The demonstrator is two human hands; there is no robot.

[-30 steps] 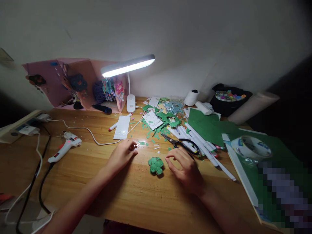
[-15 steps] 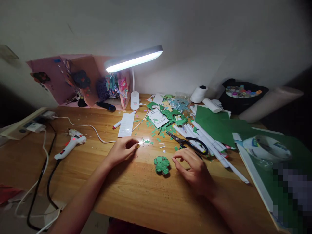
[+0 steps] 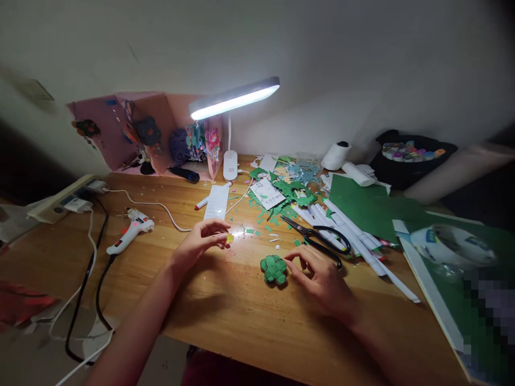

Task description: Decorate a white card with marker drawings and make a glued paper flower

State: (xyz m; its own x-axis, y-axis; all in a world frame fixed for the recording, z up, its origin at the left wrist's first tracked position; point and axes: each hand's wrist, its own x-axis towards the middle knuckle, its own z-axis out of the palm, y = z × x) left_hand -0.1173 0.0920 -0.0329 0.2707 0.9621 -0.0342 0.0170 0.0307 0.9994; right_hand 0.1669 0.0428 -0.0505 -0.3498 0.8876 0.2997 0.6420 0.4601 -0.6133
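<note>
My left hand [image 3: 201, 242] is closed in a pinch, with a small yellow flower-shaped piece [image 3: 229, 238] between thumb and fingertip, held just above the table. On the wooden tabletop in front of me is a green five-petalled flower [image 3: 274, 269] with a padded look and darker edges. My right hand [image 3: 317, 273] has its thumb and index finger closed at the right-hand petal of that flower; its other fingers are curled. Black-handled scissors [image 3: 311, 236] lie just beyond my right hand. Green paper scraps [image 3: 250, 231] are scattered past my left fingertips.
A white glue gun [image 3: 132, 233] and a power strip [image 3: 64, 201] with trailing cables are on the left. A lit desk lamp [image 3: 235, 99] stands at the back, beside a pink box [image 3: 161, 134]. To the right are white markers [image 3: 358, 236], green sheets [image 3: 362, 206] and a tape roll [image 3: 450, 244].
My right hand has come leftward onto the green flower's edge. The yellow piece now shows more clearly at my left fingertips. The whole view has shifted a little.
</note>
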